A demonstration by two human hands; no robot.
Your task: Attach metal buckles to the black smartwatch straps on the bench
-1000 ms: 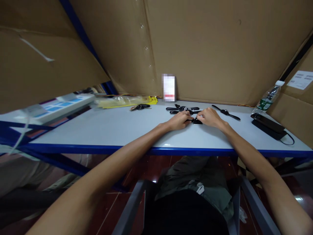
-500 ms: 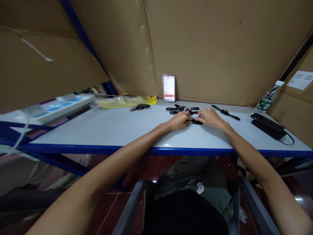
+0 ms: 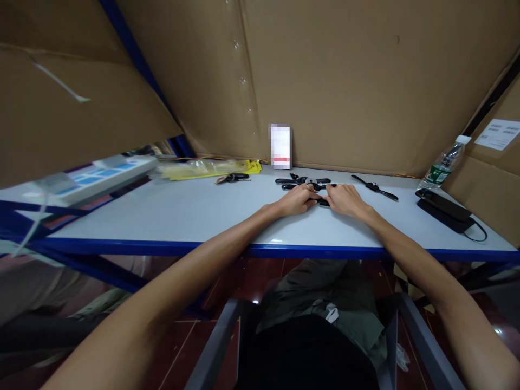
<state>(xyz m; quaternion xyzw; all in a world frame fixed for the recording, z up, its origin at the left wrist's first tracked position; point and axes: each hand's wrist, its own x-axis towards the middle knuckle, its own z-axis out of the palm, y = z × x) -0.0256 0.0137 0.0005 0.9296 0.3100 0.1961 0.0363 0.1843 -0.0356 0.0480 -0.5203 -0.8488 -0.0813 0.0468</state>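
Close together at the middle of the table (image 3: 195,216), my two hands are closed on a small black tool (image 3: 324,203), which looks like a spokeshave and is mostly covered by my fingers. My left hand (image 3: 299,200) grips its left side. On its right side, the bent fingers of my right hand (image 3: 347,200) press down. Just behind my hands lie further black spokeshaves (image 3: 284,181) with grey middles, side by side and partly hidden. Another black spokeshave (image 3: 374,187) rests apart, to the right of my right hand.
A phone (image 3: 280,147) leans upright against the cardboard wall (image 3: 345,86). Yellow cards in clear plastic bags (image 3: 215,168) and a small dark item (image 3: 233,177) lie left. A water bottle (image 3: 441,168) and a black case (image 3: 444,211) are at the right. A blue edge (image 3: 317,251) runs along the front.
My right hand has shifted slightly, its fingers lowering and spreading over the black tool, which now shows less. My left hand has stayed in place.
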